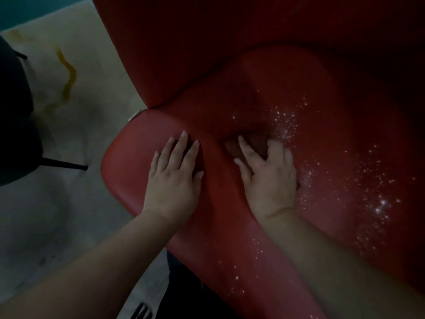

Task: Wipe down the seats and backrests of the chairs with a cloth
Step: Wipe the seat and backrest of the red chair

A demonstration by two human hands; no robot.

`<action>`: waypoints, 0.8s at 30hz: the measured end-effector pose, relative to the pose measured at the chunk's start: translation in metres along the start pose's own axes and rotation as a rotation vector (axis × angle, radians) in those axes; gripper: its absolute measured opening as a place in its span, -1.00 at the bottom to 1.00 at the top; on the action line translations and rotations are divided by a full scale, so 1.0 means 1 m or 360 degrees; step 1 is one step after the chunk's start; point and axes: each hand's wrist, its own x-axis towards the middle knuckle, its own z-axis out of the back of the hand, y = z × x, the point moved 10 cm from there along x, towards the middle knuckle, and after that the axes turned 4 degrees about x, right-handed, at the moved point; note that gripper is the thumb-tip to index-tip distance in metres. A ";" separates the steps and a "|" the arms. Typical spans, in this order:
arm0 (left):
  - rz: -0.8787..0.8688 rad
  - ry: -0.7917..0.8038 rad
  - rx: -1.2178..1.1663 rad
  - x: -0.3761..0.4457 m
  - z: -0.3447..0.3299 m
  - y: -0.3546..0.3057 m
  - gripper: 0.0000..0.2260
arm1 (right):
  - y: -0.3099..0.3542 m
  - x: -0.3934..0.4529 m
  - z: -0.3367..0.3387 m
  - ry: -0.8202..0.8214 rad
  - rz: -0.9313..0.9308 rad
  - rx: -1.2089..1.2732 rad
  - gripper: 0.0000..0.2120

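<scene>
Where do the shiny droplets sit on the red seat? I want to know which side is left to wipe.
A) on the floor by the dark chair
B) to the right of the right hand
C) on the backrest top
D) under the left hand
B: the droplets speckle the red seat right of the right hand; around the flat left hand it looks dry.

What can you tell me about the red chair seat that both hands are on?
The red seat looks like smooth, padded vinyl with rounded edges, joined to a matching red backrest. Glistening droplets speckle its right part. The left hand rests flat near its left edge; the right hand presses a reddish cloth against it mid-seat. Lighting is dim.
</scene>
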 end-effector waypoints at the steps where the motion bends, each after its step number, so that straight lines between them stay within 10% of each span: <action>1: 0.0000 0.0000 -0.0003 0.001 0.000 -0.002 -0.48 | 0.005 0.005 -0.004 0.0048 0.0082 0.0012 -0.61; 5: 0.0027 -0.0058 -0.0008 0.009 0.000 -0.009 -0.51 | 0.019 0.071 -0.017 0.0132 0.0318 -0.0060 -0.62; 11: 0.0068 -0.0112 -0.0018 0.026 0.001 -0.026 -0.52 | -0.037 0.064 0.006 -0.0099 -0.0242 -0.0025 -0.60; 17: -0.0015 -0.0075 -0.0003 0.038 -0.004 -0.054 -0.51 | -0.013 0.088 -0.006 0.0063 0.0148 -0.0097 -0.62; 24: -0.0115 -0.0067 0.0050 0.048 -0.006 -0.070 -0.51 | -0.066 0.094 0.007 -0.0133 -0.0417 -0.0073 -0.60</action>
